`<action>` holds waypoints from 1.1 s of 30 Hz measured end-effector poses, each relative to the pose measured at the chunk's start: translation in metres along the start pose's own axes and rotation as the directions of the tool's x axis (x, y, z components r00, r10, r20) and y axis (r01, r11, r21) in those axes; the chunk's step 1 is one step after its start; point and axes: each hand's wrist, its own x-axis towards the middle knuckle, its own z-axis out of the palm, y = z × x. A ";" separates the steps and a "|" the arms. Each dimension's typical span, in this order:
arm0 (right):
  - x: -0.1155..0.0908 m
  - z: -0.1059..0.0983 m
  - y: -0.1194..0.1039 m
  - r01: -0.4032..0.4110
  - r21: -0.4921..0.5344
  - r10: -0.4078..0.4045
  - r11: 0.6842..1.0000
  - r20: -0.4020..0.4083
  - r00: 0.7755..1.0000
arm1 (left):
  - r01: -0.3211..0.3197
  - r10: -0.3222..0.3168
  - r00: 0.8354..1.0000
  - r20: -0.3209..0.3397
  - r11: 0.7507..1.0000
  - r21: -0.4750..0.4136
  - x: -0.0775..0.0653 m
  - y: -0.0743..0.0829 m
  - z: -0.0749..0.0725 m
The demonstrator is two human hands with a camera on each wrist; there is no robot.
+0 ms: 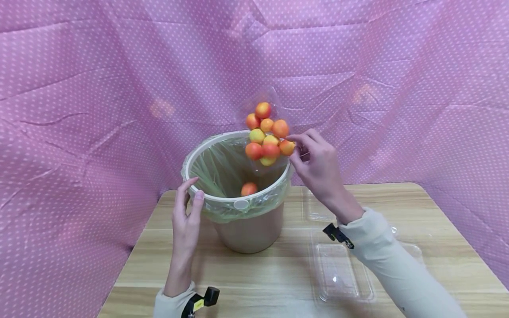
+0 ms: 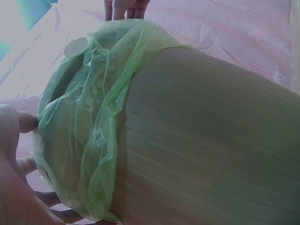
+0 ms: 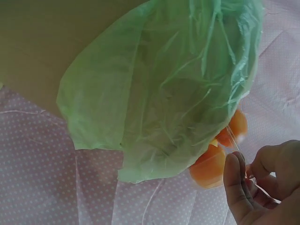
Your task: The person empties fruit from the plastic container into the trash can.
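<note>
My left hand holds the near-left rim of a beige trash can lined with a thin green plastic bag. In the left wrist view, its fingers spread along the bag-covered rim. Above the can's far right side, my right hand pinches the edge of a clear plastic container that is steeply tilted. Several small round red-orange and yellow fruits are at the container, over the opening. One orange fruit shows inside the can's mouth, near the front rim.
Clear plastic containers lie on the wooden table at the right, partly under the right forearm. Another clear container is farther back. A pink dotted cloth hangs around the table's back and sides.
</note>
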 end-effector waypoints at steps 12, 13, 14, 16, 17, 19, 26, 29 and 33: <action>-0.004 0.005 0.002 0.166 -0.137 -0.166 0.977 0.013 0.986 | -0.014 0.014 1.000 0.011 1.000 -0.010 0.000 0.000 0.001; -0.005 0.005 0.002 0.174 -0.152 -0.174 0.973 0.015 0.985 | -0.011 0.012 1.000 0.012 1.000 -0.010 0.000 0.000 0.001; -0.005 0.005 0.003 0.180 -0.162 -0.180 0.970 0.015 0.984 | -0.010 0.010 1.000 0.012 1.000 -0.011 0.000 0.000 0.001; -0.006 0.006 0.004 0.191 -0.177 -0.192 0.966 0.013 0.981 | -0.004 0.004 1.000 0.013 1.000 -0.010 0.000 0.000 0.001; -0.007 0.006 0.004 0.195 -0.182 -0.196 0.964 0.010 0.981 | 0.000 0.000 1.000 0.014 1.000 -0.010 -0.001 0.000 0.001; -0.008 0.007 0.005 0.200 -0.183 -0.203 0.963 0.004 0.979 | 0.007 -0.007 1.000 0.014 1.000 -0.009 -0.001 0.000 0.002; -0.007 0.009 0.007 0.255 -0.220 -0.259 0.942 0.011 0.966 | 0.014 -0.014 1.000 -0.001 1.000 -0.013 0.000 0.001 0.001; -0.006 0.009 0.006 0.294 -0.252 -0.297 0.922 0.024 0.954 | 0.017 -0.017 1.000 0.000 1.000 -0.014 0.000 0.001 0.001; -0.006 0.008 0.004 0.351 -0.282 -0.356 0.893 0.036 0.934 | 0.018 -0.018 1.000 0.002 1.000 -0.016 0.000 0.001 0.001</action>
